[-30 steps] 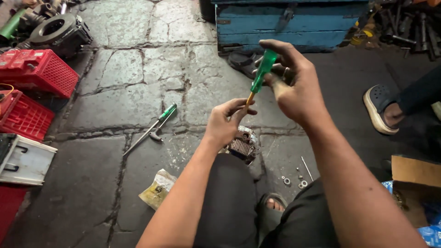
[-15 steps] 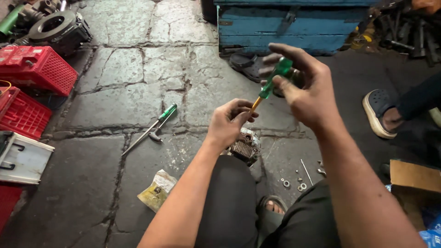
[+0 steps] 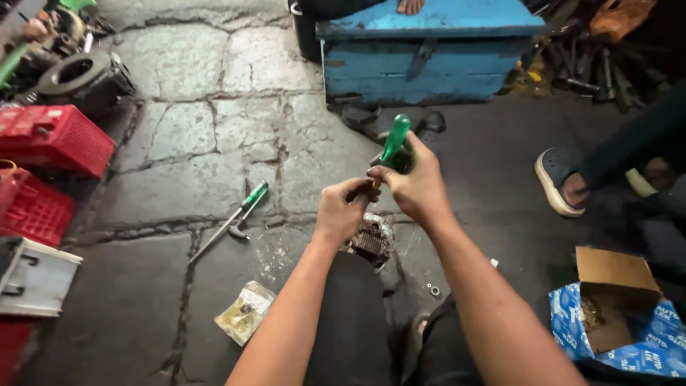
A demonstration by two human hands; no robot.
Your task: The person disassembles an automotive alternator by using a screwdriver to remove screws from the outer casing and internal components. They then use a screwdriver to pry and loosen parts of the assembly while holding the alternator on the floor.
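So the right hand [image 3: 418, 187] is wrapped tight around a green-handled screwdriver [image 3: 394, 141], handle poking up and away from the body, shaft angled down toward the left hand [image 3: 341, 209]; the left fingers are pinched shut right at the tip end of the shaft, whether there's a screw or small bit in that pinch I can't tell, it's hidden behind the knuckles; just below both hands sits a small ribbed metal part [image 3: 369, 239], resting by the knee on the cracked stone floor [image 3: 186, 164]

What I'd worry about: the blade tip is basically aimed into the left fingertips, so if the right hand pushes or slips the tip probably jabs skin; also if something tiny is in that pinch and it drops, it likely vanishes into the floor cracks or rolls off with the loose washers [image 3: 433, 289] already lying near the leg; the metal part isn't clamped to anything so it could tip or skid; there's a second green-handled screwdriver [image 3: 232, 220] on the floor to the left, plus a small plastic bag of parts [image 3: 245, 312], easy to kick when shifting the legs
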